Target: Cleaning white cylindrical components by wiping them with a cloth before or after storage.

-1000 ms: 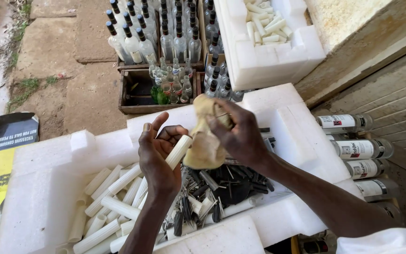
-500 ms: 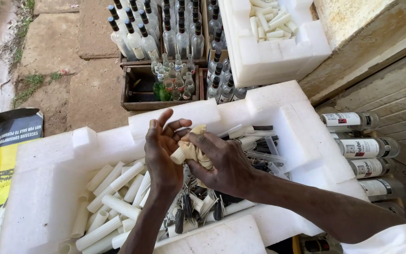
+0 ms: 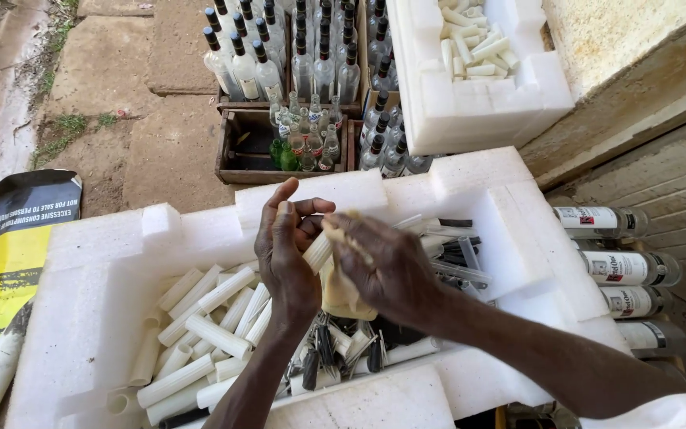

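Bare forearms, with a white sleeve (image 3: 660, 413) on the right arm.

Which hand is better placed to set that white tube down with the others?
Left, probably. The left hand already grips the white ribbed tube and hovers beside the tube pile; the right hand is busy with the yellowish cloth.

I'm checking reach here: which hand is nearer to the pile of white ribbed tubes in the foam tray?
Left. The left hand is directly above the pile of white ribbed tubes; the right hand, rubbing a cloth, sits farther right over dark parts.
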